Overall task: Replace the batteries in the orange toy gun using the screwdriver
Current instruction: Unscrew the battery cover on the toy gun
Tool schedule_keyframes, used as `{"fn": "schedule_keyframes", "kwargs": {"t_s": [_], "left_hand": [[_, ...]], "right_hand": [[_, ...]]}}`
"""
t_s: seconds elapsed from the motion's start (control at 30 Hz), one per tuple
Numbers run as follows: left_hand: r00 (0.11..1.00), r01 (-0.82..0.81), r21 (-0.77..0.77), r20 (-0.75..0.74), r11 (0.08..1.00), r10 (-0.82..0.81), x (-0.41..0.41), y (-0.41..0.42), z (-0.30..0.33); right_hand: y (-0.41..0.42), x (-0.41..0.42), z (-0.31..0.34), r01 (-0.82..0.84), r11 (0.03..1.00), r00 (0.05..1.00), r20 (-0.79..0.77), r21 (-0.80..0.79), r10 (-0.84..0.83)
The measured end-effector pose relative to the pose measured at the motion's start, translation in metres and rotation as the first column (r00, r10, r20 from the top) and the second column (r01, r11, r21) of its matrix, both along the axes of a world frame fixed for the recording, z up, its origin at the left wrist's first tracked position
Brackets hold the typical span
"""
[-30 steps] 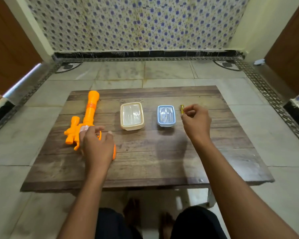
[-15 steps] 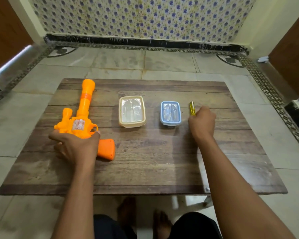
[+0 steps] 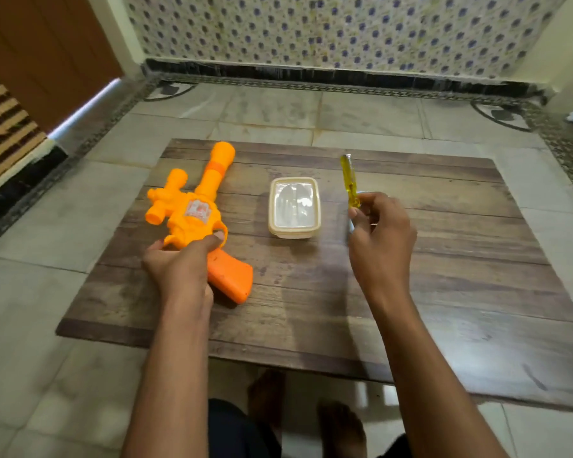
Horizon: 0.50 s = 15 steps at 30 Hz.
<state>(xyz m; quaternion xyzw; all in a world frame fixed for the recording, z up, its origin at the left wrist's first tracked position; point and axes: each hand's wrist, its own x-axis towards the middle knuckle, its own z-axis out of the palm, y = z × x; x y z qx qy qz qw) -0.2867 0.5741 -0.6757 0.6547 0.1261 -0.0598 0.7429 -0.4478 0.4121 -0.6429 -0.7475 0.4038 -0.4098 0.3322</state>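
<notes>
Right hand (image 3: 381,239) pinches the yellow screwdriver (image 3: 350,180), handle up and away, raised above the wooden table (image 3: 444,276). Left hand (image 3: 179,262) grips the orange toy gun (image 3: 192,213) at its body; gun lies flat, well left of the screwdriver, barrel pointing away. Cream lidded box (image 3: 294,206) sits between the two.

The right hand (image 3: 379,239) is hiding the screwdriver's (image 3: 350,183) shaft; the left hand (image 3: 182,269) is covering the toy gun's (image 3: 192,213) trigger area.
</notes>
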Motion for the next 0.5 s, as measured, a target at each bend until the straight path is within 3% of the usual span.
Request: {"fn": "schedule_keyframes", "kwargs": {"t_s": [0.27, 0.5], "left_hand": [[0.99, -0.019, -0.296, -0.138, 0.955, -0.023, -0.003, -0.015, 0.009], [0.967, 0.126, -0.427, -0.148, 0.896, -0.206, 0.006, -0.024, 0.003]], "right_hand": [[0.038, 0.05, -0.004, -0.284, 0.95, 0.945, 0.206, 0.127, 0.254], [0.046, 0.07, -0.018, -0.321, 0.94, 0.912, 0.304, 0.113, 0.275]]}}
